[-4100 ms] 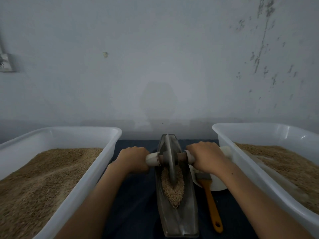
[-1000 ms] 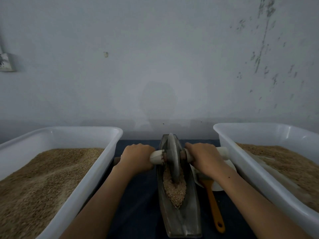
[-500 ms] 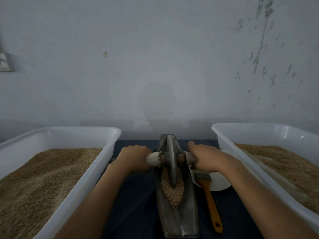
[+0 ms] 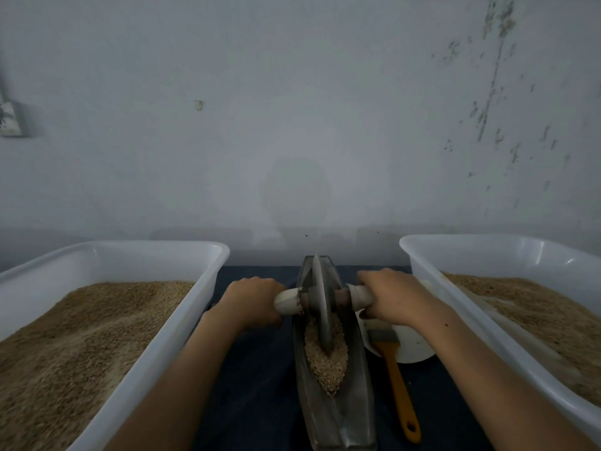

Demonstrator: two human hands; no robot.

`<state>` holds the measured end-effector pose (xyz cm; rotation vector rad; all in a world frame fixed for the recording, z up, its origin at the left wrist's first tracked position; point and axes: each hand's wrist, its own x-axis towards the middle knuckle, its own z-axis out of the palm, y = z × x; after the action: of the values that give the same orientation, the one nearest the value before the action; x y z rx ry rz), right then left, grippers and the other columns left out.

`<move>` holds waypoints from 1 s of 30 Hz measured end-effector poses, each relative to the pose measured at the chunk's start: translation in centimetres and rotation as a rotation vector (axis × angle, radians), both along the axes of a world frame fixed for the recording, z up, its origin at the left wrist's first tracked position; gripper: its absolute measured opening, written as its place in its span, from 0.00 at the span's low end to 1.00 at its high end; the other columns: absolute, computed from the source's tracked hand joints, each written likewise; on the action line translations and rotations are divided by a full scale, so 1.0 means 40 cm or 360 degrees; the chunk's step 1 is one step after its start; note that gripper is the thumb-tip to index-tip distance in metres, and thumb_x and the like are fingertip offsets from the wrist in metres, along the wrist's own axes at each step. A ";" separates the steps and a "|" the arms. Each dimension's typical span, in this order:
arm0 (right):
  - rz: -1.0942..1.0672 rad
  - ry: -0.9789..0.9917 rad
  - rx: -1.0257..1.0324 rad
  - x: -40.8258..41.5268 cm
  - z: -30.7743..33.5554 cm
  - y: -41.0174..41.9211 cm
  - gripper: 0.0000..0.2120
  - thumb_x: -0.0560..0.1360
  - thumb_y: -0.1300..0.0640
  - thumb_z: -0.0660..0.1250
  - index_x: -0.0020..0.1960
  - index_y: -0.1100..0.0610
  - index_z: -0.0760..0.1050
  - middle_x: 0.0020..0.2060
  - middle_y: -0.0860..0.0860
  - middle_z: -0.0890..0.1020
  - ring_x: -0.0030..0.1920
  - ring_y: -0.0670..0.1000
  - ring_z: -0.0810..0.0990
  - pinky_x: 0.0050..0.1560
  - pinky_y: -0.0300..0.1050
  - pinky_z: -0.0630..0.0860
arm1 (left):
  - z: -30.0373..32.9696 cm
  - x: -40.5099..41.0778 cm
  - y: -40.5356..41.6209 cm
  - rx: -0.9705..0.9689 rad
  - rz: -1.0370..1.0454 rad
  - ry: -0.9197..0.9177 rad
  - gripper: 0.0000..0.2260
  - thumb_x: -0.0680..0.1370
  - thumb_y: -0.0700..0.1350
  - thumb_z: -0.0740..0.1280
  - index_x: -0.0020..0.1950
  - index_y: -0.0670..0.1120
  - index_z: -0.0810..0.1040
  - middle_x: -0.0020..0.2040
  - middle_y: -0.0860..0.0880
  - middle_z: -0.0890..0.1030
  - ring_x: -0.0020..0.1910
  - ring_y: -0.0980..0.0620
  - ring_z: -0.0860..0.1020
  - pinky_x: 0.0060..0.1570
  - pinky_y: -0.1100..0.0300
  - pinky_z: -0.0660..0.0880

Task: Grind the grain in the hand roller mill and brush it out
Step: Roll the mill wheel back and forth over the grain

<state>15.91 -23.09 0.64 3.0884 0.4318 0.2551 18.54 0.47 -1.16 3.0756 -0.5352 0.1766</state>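
A grey boat-shaped metal trough (image 4: 354, 415) lies lengthwise on the dark table between two tubs. A metal grinding wheel (image 4: 320, 297) stands upright in its far half, on a wooden axle with pale handles. My left hand (image 4: 252, 299) grips the left handle (image 4: 287, 300). My right hand (image 4: 388, 296) grips the right handle (image 4: 359, 296). Tan grain (image 4: 327, 361) fills the trough's middle, just in front of the wheel. A brush with an orange handle (image 4: 398, 379) lies right of the trough, its bristle end on a white dish.
A white tub (image 4: 182, 330) of tan grain stands close on the left, another white tub (image 4: 468, 320) of grain on the right. A white dish (image 4: 413, 348) sits between trough and right tub. A pale wall rises right behind the table.
Both hands have kept their grip on the handles while the wheel rolled back and forth along the trough. It now stands about where it was half a second ago.
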 end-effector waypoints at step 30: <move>-0.0144 0.0164 -0.0241 0.000 0.010 0.018 0.03 0.73 0.58 0.66 0.44 0.53 0.71 0.34 0.48 0.72 0.35 0.47 0.72 0.39 0.42 0.69 | 0.008 0.000 0.009 -0.0101 0.0044 0.0434 0.15 0.70 0.49 0.71 0.56 0.54 0.76 0.50 0.51 0.80 0.48 0.50 0.77 0.49 0.56 0.73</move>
<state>15.91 -22.37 1.05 2.9712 0.2971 0.0593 18.55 0.84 -0.83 2.9763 -0.4630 -0.2187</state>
